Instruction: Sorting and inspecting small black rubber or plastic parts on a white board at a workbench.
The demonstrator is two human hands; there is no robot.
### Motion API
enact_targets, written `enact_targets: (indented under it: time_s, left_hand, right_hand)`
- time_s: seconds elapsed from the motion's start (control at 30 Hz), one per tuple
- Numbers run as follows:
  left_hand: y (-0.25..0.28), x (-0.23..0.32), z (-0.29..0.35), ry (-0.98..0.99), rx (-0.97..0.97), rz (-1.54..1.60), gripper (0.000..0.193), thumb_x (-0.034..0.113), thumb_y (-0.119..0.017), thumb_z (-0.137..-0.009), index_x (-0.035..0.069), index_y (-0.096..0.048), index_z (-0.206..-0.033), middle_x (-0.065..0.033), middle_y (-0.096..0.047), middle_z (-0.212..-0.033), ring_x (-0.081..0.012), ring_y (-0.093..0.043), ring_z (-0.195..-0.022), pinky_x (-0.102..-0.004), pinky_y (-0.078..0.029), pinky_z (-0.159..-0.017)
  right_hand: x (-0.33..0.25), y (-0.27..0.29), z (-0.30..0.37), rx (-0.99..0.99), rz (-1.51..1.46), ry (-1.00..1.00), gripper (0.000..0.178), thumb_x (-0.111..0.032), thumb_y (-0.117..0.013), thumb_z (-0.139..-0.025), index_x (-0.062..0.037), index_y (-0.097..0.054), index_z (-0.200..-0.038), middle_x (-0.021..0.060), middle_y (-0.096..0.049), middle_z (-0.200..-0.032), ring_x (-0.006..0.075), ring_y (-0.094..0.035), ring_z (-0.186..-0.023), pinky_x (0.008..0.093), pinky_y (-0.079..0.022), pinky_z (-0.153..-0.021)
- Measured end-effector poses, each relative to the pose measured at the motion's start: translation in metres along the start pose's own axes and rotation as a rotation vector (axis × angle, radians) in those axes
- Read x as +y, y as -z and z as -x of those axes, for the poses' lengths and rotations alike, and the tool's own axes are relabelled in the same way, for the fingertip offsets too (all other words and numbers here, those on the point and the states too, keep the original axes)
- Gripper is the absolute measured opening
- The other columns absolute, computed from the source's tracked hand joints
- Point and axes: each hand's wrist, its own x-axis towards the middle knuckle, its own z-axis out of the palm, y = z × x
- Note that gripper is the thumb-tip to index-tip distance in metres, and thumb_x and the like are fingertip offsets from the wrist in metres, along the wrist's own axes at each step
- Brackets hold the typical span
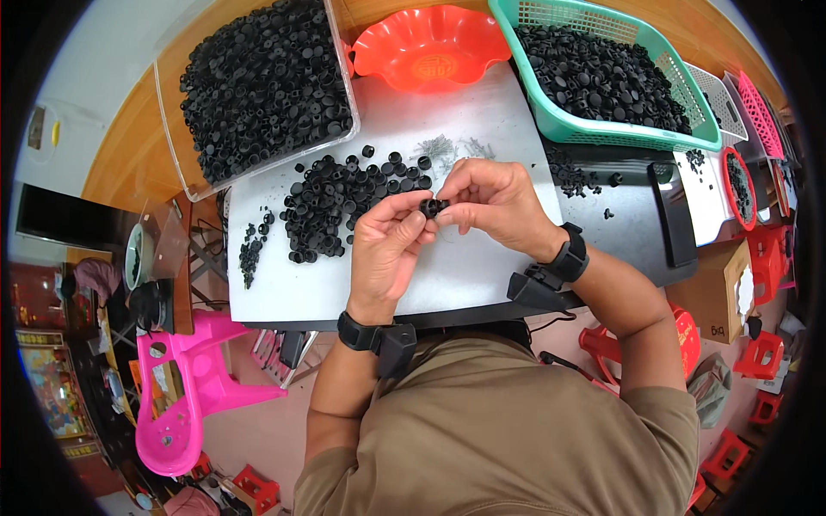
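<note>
In front of me, above the white tabletop (292, 297), my left hand (389, 245) pinches a small black round plastic part (429, 207) between thumb and fingers. My right hand (495, 205) is closed at the part's right side, with thumb and forefinger against it; its fingertips partly hide the piece. Just left of my hands lies a loose pile of black round caps (320, 211). Beyond my hands is a scatter of thin grey metal pins (436, 150). A strip of smaller black pieces (251, 251) lies at the left.
A clear bin (348, 136) heaped with black parts stands back left. Beside it sits a red scalloped dish (430, 52), then a green basket (559, 125) of black pieces. A dark panel (619, 211) and a cardboard box (718, 288) are at right; a pink seat (194, 378) stands lower left.
</note>
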Motion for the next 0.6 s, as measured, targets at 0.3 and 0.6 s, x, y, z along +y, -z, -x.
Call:
enact_targets:
  time_s: [0.3, 0.6]
  left_hand:
    - [0.0006, -0.0003, 0.0001, 0.001, 0.003, 0.008, 0.024, 0.003, -0.059, -0.086, -0.003, -0.060, -0.109, -0.0077, -0.064, -0.086, -0.0111, -0.060, -0.073, -0.0208, -0.050, -0.067]
    - [0.0022, -0.0012, -0.0016, -0.001, -0.017, 0.030, 0.024, 0.003, -0.058, -0.087, -0.003, -0.060, -0.110, -0.0072, -0.064, -0.086, -0.0116, -0.060, -0.075, -0.0231, -0.050, -0.069]
  right_hand:
    - [-0.0015, -0.0050, 0.0012, -0.001, -0.023, 0.046, 0.010, 0.003, -0.068, -0.076, -0.0001, -0.064, -0.085, 0.0019, -0.060, -0.071, 0.0067, -0.057, -0.059, 0.0194, -0.048, -0.051]
    - [0.0000, -0.0033, 0.0025, 0.019, -0.114, -0.087, 0.005, 0.004, -0.062, -0.081, 0.0032, -0.062, -0.086, 0.0069, -0.063, -0.074, 0.0105, -0.060, -0.058, 0.0210, -0.050, -0.049]
